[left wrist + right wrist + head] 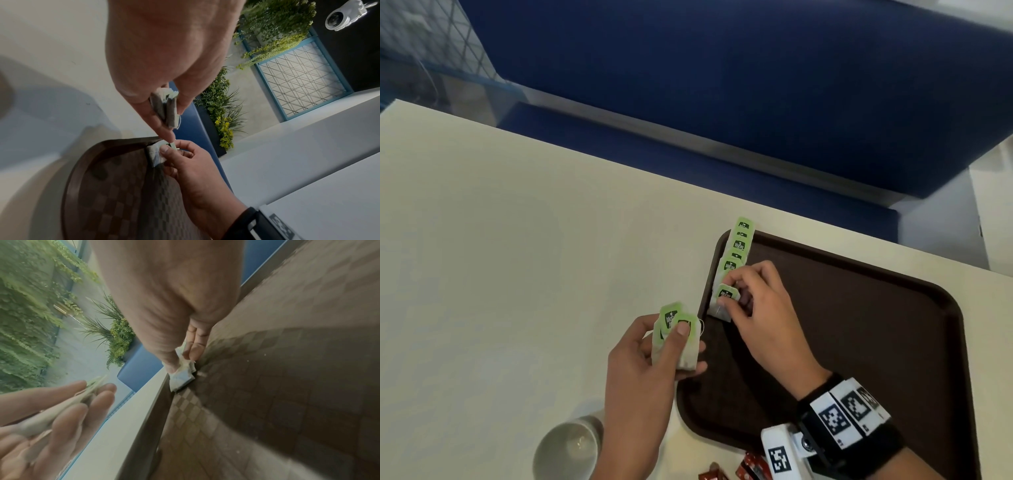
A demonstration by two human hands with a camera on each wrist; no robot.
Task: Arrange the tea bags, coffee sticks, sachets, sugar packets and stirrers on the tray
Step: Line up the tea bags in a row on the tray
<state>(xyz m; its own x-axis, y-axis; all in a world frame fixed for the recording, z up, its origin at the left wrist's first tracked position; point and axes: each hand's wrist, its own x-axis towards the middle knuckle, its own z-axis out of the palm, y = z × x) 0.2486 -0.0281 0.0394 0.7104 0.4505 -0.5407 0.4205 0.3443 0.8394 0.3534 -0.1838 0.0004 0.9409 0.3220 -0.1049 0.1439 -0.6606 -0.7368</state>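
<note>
The right hand (pixel 753 308) pinches a tea bag (pixel 724 301) at the tray (pixel 893 308) edge, frame centre. The left hand (pixel 650 359) grips perhaps two spare bags (pixel 674 334).

I read this as a café or canteen seating area: past my hands a blue upholstered booth bench (pixel 722 102) runs along the cream table (pixel 500 222), a brown serving tray (pixel 893 308) under my right hand, planters of greenery (pixel 222 113) beyond.
</note>
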